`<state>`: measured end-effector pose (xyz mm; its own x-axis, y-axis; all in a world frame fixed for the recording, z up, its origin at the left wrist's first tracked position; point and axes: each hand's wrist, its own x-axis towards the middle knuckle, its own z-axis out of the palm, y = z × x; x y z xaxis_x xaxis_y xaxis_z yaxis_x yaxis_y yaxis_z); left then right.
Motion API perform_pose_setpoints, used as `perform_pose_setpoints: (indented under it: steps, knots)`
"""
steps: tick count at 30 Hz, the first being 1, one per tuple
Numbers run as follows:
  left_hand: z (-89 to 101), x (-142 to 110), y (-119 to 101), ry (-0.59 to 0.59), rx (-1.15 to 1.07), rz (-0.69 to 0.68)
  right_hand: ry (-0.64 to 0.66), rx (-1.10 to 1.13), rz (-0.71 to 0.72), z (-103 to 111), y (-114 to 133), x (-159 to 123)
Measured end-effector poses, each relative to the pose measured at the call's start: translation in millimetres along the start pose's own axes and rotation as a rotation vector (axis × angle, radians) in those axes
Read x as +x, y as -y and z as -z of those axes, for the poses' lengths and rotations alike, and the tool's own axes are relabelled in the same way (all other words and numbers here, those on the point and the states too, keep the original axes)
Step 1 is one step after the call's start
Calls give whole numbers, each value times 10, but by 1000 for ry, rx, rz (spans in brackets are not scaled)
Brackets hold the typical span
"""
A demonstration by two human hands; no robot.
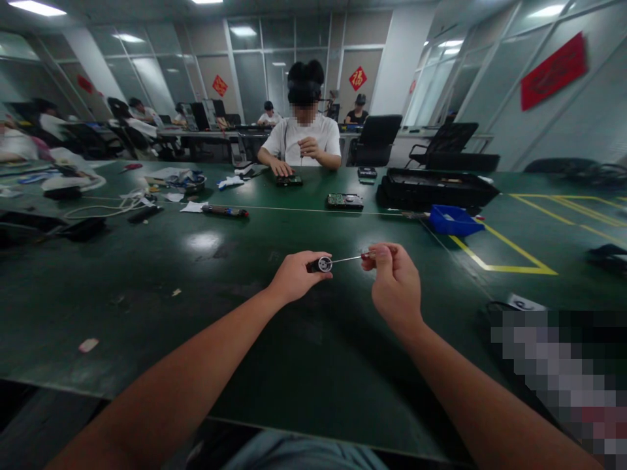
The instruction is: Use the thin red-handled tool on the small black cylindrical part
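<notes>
Above the green table, my left hand (296, 277) is closed around a small dark cylindrical part (324, 264), its round silver-rimmed end turned toward me. My fingers hide the rest of it, and I cannot tell its exact kind. To its right, my right hand (398, 284) pinches a thin screwdriver (347, 259) with a slim metal shaft. The shaft runs left, and its tip meets the round end of the part. The screwdriver's handle is mostly covered by my fingers.
Across the green table (294, 352) sits a co-worker (306, 140) with hands over a hard drive (290, 181). Another hard drive (345, 201) lies nearer me. A blue bin (454, 220) and a black tray (435, 188) are at right; an electric screwdriver (225, 211) is at left.
</notes>
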<state>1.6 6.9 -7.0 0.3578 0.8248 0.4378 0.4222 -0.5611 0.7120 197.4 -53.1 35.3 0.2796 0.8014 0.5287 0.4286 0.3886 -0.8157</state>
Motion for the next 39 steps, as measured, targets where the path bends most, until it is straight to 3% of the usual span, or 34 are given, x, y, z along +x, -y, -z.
perform_pose_setpoints:
  steps: [12,19,27,34,39]
  knots:
    - [-6,-6,-29,-4,4,-4,85,-129,128,-13,34,-43]
    - [1,-7,-17,-4,17,5,136,-356,206,41,66,-21]
    - [7,-6,-10,-19,29,21,281,-241,303,37,71,-61]
    - [-1,-4,-15,-37,36,0,161,-66,135,-3,41,-68]
    - [-5,2,21,-12,33,-17,152,-52,108,-36,23,-61]
